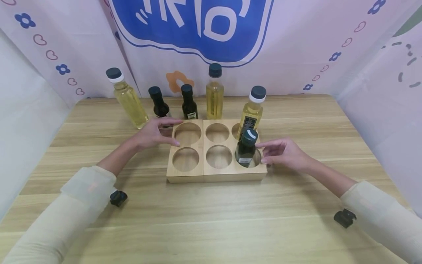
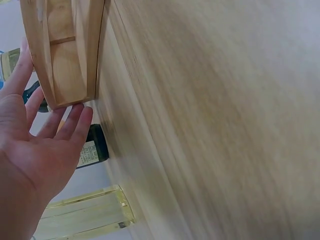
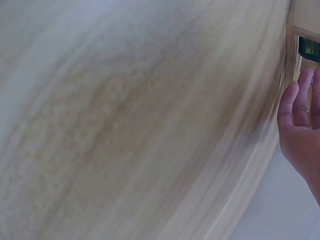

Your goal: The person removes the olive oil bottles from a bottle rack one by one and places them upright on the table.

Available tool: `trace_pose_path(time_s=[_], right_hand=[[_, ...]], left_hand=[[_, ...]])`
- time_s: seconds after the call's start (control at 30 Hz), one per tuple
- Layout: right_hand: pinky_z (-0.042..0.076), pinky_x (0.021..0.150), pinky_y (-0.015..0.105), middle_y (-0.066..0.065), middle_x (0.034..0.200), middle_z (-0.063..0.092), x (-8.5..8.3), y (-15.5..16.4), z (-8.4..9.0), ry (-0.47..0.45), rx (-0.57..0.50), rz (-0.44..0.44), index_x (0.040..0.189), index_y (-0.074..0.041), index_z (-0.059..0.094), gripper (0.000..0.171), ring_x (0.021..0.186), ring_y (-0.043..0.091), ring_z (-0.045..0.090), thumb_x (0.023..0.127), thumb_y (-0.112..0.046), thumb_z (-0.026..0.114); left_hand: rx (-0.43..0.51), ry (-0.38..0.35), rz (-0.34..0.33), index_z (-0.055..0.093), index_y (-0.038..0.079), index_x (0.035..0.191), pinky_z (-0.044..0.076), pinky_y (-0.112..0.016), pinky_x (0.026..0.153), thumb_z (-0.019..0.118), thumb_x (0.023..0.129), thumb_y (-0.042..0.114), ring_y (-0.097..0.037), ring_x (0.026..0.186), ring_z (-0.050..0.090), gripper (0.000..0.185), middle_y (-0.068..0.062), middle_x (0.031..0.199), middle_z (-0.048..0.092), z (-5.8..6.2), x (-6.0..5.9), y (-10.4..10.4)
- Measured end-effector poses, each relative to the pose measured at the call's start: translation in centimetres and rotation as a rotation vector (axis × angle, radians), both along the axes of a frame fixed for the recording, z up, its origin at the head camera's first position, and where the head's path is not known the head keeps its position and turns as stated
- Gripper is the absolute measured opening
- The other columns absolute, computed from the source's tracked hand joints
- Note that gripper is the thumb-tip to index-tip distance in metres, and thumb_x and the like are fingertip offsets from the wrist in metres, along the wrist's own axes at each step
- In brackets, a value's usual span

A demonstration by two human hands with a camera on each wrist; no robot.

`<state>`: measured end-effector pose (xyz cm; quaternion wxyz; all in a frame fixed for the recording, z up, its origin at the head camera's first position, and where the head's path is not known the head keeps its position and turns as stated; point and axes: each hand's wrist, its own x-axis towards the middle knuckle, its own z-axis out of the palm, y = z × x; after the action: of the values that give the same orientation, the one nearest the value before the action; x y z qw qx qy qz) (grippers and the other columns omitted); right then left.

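Head view: wooden rack [image 1: 197, 172] holds 2 bottles at its right end; right hand [image 1: 285, 154], fingers loose and empty, sits just beside the near dark bottle [image 1: 245, 148]; left hand [image 1: 151, 132], fingers straight, touches the rack's far-left corner.
Left wrist view: open palm [image 2: 40, 150] beside the rack [image 2: 62, 55].
Right wrist view: relaxed fingers [image 3: 300, 100], holding nothing.

Wooden table [image 1: 211, 220]: pale grain, light surface; backdrop [image 1: 296, 44]: pinkish cloth printed with small blue flowers and heart outlines, a large blue and white emblem [image 1: 197, 25] at centre, an orange flower [image 1: 176, 81] below it. At rear left, tall yellow bottle [image 1: 128, 99], dark cap, white collar, leaning left; near centre, small dark bottle [image 1: 189, 102], upright; just beside it to the right, slim yellow bottle [image 1: 215, 93], dark cap, upright; further right and nearer, yellow labelled bottle [image 1: 252, 110], dark cap, white collar.
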<state>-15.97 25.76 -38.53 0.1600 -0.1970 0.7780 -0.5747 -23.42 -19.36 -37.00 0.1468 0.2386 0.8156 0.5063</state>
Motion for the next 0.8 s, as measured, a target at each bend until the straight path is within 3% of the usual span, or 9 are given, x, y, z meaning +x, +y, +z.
trace_pose_path(time_s=[0.33,0.53,0.8], right_hand=[[0.063,0.077,0.025,0.006,0.090,0.075,-0.4,0.1,0.4,0.070,0.066,0.032,0.125,0.014,0.065,0.047,0.081,0.014,0.071,0.081,0.010,0.081],[0.064,0.078,0.028,0.013,0.092,0.075,-0.4,0.4,0.7,0.095,0.059,0.056,0.124,0.013,0.066,0.047,0.083,0.017,0.072,0.080,0.010,0.081],[0.063,0.075,0.025,0.011,0.092,0.077,-0.3,0.9,2.3,0.163,0.099,-0.047,0.121,0.012,0.069,0.038,0.082,0.017,0.072,0.084,0.006,0.080]], left_hand=[[-0.002,-0.023,0.001,0.053,-0.006,0.146,0.046,-0.050,0.115,0.084,0.083,-0.005,-0.040,0.146,0.041,0.071,-0.025,0.156,0.046,0.0,-0.2,0.0],[-0.030,-0.040,-0.002,0.053,-0.003,0.147,0.044,-0.053,0.116,0.085,0.084,-0.002,-0.040,0.149,0.035,0.071,-0.026,0.159,0.039,0.2,-0.2,0.1],[-0.040,-0.054,-0.005,0.052,-0.003,0.148,0.043,-0.053,0.117,0.084,0.085,-0.001,-0.041,0.151,0.032,0.071,-0.027,0.161,0.036,0.4,-0.2,0.1]])
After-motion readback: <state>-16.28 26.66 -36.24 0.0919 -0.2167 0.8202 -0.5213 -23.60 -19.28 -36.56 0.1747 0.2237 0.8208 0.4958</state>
